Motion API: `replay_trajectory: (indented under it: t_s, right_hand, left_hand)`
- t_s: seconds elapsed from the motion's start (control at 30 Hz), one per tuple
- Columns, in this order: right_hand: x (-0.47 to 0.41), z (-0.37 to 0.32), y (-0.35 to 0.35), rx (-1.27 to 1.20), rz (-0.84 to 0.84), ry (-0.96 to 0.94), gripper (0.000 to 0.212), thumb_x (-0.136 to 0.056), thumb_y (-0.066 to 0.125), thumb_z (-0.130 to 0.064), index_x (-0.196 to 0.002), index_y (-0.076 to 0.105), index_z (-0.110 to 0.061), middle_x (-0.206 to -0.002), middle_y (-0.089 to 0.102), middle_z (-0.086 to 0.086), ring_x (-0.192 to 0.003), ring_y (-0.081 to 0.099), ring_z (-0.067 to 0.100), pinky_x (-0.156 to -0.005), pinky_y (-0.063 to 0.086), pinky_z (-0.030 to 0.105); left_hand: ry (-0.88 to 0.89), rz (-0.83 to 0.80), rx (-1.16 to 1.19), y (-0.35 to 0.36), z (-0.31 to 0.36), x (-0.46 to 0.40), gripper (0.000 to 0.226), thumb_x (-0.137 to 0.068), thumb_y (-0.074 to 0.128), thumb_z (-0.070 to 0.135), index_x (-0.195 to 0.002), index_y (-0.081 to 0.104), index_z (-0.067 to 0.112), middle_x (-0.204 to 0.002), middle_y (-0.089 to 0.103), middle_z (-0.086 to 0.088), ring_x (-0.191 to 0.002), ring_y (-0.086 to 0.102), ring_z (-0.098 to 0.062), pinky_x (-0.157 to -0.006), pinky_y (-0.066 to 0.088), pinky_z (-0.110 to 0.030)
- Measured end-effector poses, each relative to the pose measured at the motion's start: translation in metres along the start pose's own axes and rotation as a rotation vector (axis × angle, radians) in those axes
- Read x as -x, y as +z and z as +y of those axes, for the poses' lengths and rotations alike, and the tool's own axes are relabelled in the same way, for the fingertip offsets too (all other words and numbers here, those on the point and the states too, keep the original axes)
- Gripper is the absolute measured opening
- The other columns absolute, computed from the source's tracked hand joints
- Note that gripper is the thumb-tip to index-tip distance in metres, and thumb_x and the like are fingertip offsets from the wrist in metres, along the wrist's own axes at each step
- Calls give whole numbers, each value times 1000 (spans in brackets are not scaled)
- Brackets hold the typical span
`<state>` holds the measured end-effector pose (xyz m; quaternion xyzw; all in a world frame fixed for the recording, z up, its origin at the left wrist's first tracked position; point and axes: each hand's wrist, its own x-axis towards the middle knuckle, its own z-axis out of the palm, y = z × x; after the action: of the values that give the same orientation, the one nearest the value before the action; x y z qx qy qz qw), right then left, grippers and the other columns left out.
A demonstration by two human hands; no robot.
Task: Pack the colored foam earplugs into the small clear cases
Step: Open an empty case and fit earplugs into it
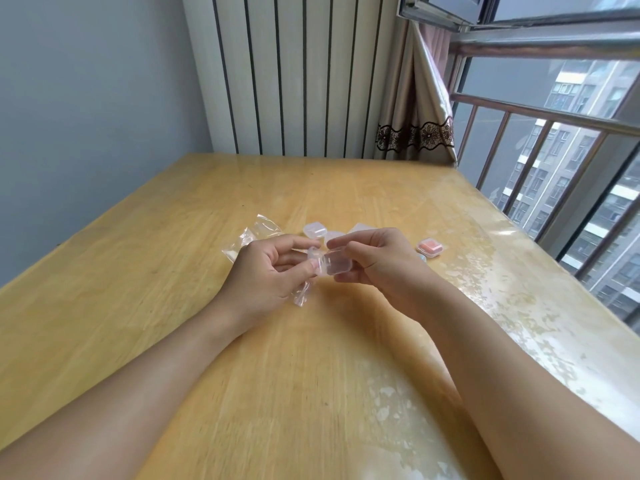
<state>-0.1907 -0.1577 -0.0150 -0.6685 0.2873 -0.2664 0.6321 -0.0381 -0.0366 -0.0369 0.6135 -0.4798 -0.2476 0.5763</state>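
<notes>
- Here, both hands meet above the desk [311, 341]. My left hand [266, 271] pinches one side of a small clear case [334, 263] between thumb and fingers; my right hand [377, 258] curls round its other side.
- The case seems to be part-open, lid towards the left hand. I cannot tell whether an earplug is inside.
- Risk: clear plastic is slick and the grip is only fingertip-deep. A hard pry could make it pop free and skitter over the glossy desk.
- Risk: a crumpled plastic bag [254, 233] lies under and beside the left hand. It may snag the fingers or drag along.
- Spare clear cases [315, 230] sit just beyond the hands; a jerk could knock them.
- A filled pink case [430, 246] rests to the right, towards the window-side edge. A sweep of the right hand might push it off.
</notes>
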Motion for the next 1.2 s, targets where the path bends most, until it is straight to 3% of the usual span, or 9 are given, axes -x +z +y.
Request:
replay_trajectory:
  t_s: [0.13, 0.27, 0.37, 0.5, 0.57, 0.67, 0.77, 0.97, 1.2]
  right_hand:
    - [-2, -2, -17, 167, 79, -23, 14, -85, 70, 4, -97, 75, -2, -75, 68, 13, -64, 61, 18, -61, 57, 22]
    - [0, -5, -34, 314, 48, 15, 19, -82, 75, 3, -99, 76, -4, -79, 69, 14, -69, 59, 20, -59, 54, 23]
    - [-2, -2, -38, 381, 8, 30, 20, -80, 76, 2, -98, 76, -8, -76, 68, 11, -69, 58, 21, -63, 51, 27]
    - [-2, 0, -35, 427, -32, 36, 24, -80, 83, -7, -103, 76, -10, -76, 70, 2, -72, 61, 20, -70, 56, 32]
    - [1, -6, -34, 577, 68, -57, 30, -78, 85, -17, -106, 76, -17, -92, 73, -5, -84, 67, 13, -75, 57, 28]
    - [6, -15, -25, 719, 208, -334, 13, -78, 80, -21, -90, 78, -26, -95, 72, -13, -90, 64, 5, -68, 47, 21]
    - [6, -12, -5, 825, 70, -453, 8, -78, 80, -18, -83, 79, -24, -88, 69, -11, -80, 60, 8, -67, 43, 22]
    - [0, 8, 9, 996, 3, -411, 18, -84, 77, -24, -102, 80, -24, -88, 64, -13, -68, 48, -7, -69, 40, 22]
    - [3, 7, 17, 904, 2, -431, 25, -88, 70, -44, -99, 82, -26, -82, 69, -2, -72, 59, 11, -68, 52, 36]
  left_hand:
    - [71, 8, -154, 2, -1, 3, 26, -81, 79, 3, -102, 77, 19, -93, 77, -3, -86, 73, -21, -80, 60, -27]
    - [172, 71, -344, 0, 4, 6, 36, -72, 87, 10, -104, 76, 24, -93, 74, 10, -79, 64, -1, -70, 47, -9]
    - [245, 212, -539, -5, 9, 4, 48, -64, 92, 25, -108, 73, 26, -96, 67, 15, -83, 56, 1, -68, 39, -5]
    - [124, 281, -697, -12, 2, 0, 54, -61, 88, 51, -106, 70, 28, -96, 61, 12, -79, 52, 2, -68, 40, -14]
    - [73, 274, -709, -11, 0, 1, 46, -65, 85, 53, -100, 72, 26, -92, 62, 12, -76, 54, 4, -68, 44, -19]
    - [17, 250, -739, -7, 2, 2, 38, -67, 80, 57, -88, 71, 27, -86, 64, 16, -78, 60, -2, -72, 52, -27]
    - [-31, 237, -755, -5, 5, 4, 46, -57, 75, 69, -81, 68, 31, -84, 64, 15, -78, 62, -4, -71, 53, -29]
    - [-44, 231, -729, -3, 6, 5, 20, -72, 78, 48, -72, 70, 30, -74, 69, 13, -72, 64, -11, -67, 53, -32]
    - [-49, 168, -548, -3, 10, 5, 25, -88, 63, 25, -69, 74, 36, -65, 71, 23, -70, 65, 3, -62, 44, -13]
